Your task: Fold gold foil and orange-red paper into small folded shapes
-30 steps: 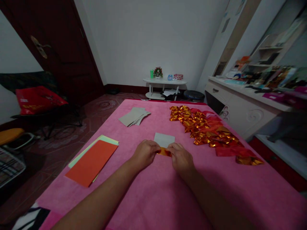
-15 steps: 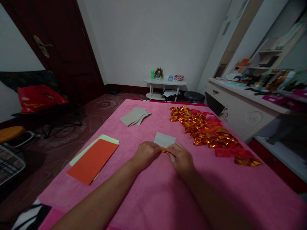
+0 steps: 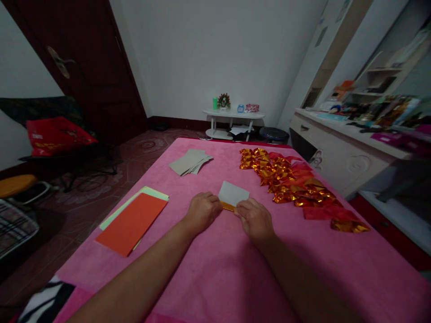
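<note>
A small sheet of gold foil paper (image 3: 233,193) lies on the pink cloth in front of me, pale grey side up. Its near edge is folded over into a narrow gold strip. My left hand (image 3: 203,211) pinches the left end of this fold, fingers curled together. At the right end, my right hand (image 3: 256,220) grips the fold between thumb and fingers. Farther off to the left is a fanned stack of grey sheets (image 3: 190,162). Orange paper (image 3: 133,223) rests on pale green and yellow sheets nearer to me on the left.
Rows of folded gold foil pieces (image 3: 289,179) with red strips cover the table's right side. A pink cloth (image 3: 198,278) covers the table. Beyond stand a small white table (image 3: 232,114) and a dark round stool (image 3: 274,134). A cluttered dresser (image 3: 350,148) stands at right.
The paper's near edge now shows as a flatter, more visible gold strip. My fingers have shifted slightly outward along it, and the view has moved a little.
</note>
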Action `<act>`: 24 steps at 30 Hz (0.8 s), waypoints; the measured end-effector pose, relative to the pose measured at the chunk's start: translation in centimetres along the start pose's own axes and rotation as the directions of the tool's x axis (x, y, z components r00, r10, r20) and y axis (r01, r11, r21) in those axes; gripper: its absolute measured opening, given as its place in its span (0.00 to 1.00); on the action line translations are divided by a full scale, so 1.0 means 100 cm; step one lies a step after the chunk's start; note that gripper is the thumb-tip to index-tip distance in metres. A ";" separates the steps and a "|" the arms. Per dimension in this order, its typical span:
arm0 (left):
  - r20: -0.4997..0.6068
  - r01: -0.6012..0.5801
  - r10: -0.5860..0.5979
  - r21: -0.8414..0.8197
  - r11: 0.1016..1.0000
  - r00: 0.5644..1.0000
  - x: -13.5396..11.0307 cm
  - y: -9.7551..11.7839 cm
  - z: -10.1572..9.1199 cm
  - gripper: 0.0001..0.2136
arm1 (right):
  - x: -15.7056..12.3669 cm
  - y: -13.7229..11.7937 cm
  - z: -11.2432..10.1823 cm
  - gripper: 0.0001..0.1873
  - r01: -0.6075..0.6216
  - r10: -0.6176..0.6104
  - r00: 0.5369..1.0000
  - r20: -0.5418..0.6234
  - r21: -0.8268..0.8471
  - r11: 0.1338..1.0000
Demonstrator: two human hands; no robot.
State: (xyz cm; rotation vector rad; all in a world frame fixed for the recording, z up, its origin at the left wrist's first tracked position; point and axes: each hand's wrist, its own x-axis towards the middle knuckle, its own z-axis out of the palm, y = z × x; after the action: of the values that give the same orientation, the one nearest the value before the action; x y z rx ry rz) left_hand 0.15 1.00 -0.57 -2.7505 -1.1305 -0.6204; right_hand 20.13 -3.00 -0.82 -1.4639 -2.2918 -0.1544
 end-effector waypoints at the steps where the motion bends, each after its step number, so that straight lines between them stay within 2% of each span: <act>1: -0.003 0.012 -0.012 -0.001 1.000 1.000 -0.001 -0.003 -0.001 0.10 | 0.000 0.001 0.000 0.08 -0.004 0.004 1.000 -0.008 0.010 1.000; 6: -0.028 0.054 -0.055 -0.033 0.998 0.998 -0.003 -0.015 0.002 0.08 | -0.003 0.008 0.002 0.07 -0.035 0.037 0.999 -0.038 0.067 0.997; 10: -0.040 0.135 -0.138 -0.062 0.989 0.990 -0.003 -0.023 0.007 0.07 | -0.004 0.012 0.003 0.06 -0.056 0.061 0.997 -0.047 0.102 0.993; 13: -0.085 0.162 -0.170 -0.092 0.983 0.982 -0.003 -0.024 0.007 0.07 | -0.004 0.011 0.004 0.05 -0.043 0.050 0.996 -0.068 0.103 0.994; 15: -0.140 0.129 -0.146 -0.122 0.984 0.979 -0.003 -0.018 0.006 0.08 | -0.004 0.008 0.005 0.05 -0.039 0.048 0.995 -0.092 0.100 0.994; 17: -0.154 0.037 -0.061 -0.156 0.987 0.986 -0.004 -0.010 0.004 0.09 | -0.005 0.006 0.006 0.05 -0.022 0.034 0.994 -0.108 0.111 0.994; 21: -0.059 -0.131 0.120 -0.240 0.962 0.991 -0.006 0.001 0.005 0.08 | -0.006 0.001 0.006 0.06 0.068 -0.048 0.995 -0.093 0.232 0.970; 24: -0.091 -0.126 0.103 -0.309 0.943 0.991 -0.006 -0.008 0.011 0.07 | -0.006 0.000 0.004 0.10 0.109 -0.079 0.992 -0.097 0.370 0.923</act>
State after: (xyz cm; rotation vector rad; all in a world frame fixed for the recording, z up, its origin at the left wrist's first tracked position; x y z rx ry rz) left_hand -0.41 1.43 -1.82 -2.9977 -0.9165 -0.9525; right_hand 20.26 -3.40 -1.40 -1.1328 -2.1769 0.1872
